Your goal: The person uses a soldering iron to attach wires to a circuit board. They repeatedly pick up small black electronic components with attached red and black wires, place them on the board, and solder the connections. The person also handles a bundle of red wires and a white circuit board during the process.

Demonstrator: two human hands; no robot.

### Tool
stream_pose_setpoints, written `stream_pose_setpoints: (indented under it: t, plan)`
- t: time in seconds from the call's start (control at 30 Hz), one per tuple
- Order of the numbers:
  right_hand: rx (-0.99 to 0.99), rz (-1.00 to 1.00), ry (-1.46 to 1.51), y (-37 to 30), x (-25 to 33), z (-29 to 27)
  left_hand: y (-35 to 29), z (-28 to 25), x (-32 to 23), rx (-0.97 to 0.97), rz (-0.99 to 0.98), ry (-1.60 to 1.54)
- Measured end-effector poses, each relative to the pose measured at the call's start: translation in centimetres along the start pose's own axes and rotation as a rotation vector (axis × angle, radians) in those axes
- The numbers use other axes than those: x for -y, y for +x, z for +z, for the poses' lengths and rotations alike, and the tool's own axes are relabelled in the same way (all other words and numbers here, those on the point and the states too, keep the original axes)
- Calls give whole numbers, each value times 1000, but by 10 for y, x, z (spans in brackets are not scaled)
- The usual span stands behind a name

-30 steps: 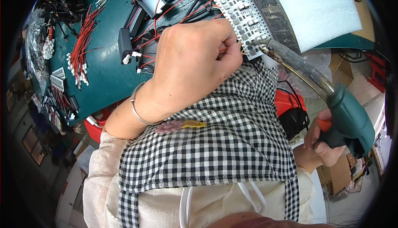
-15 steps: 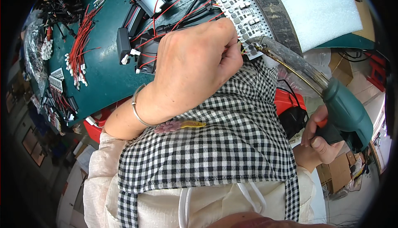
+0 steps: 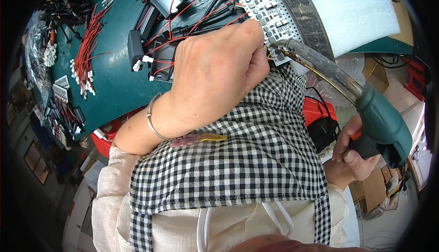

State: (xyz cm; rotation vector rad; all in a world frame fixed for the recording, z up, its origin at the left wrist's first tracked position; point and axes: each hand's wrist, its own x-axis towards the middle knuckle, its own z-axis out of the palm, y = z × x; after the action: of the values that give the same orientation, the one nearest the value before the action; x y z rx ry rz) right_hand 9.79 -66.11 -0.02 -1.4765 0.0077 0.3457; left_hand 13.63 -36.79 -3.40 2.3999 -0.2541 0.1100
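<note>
My left hand is closed in a pinch at the near end of a white circuit board panel. What its fingertips hold is hidden behind the hand; short bits of thin wire show just beside them. In my right hand is a green soldering gun, gripped by its dark handle. Its tip reaches the board's near edge, close to the left fingertips. Red and black wires run from the board's left edge to black plastic housings.
On the green table at left lie a bundle of red wires with white connectors, a heap of black cables and a clear plastic bag. A dark bar borders the board, with white foam sheet beyond it.
My left hand has shifted very slightly, its knuckles turning a little. The soldering gun stays almost still, its tip at the same edge of the board.
</note>
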Motion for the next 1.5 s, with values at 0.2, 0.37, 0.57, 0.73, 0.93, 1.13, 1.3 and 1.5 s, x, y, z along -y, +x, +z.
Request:
stream_pose_setpoints:
  t: [0.2, 0.37, 0.57, 0.73, 0.93, 1.13, 1.3, 1.5]
  plan:
    - [19, 26, -18, 1, 3, 2, 0, 0, 0, 7, 11, -15]
    - [25, 1, -21, 2, 2, 1, 0, -1, 0, 9, 12, -25]
    - [81, 19, -34, 5, 4, -2, 0, 0, 0, 2, 26, 13]
    - [20, -1, -71, 3, 6, 4, -1, 0, 1, 10, 22, 20]
    - [-77, -83, -74, 2, 2, 12, -1, 1, 1, -1, 35, 29]
    - [42, 41, 16, -2, 8, -13, 0, -1, 0, -1, 34, 41]
    - [124, 120, 104, 0, 17, -20, 0, 1, 0, -8, 41, 40]
    - [126, 138, -16, -1, 10, -18, 0, 1, 0, -6, 39, 37]
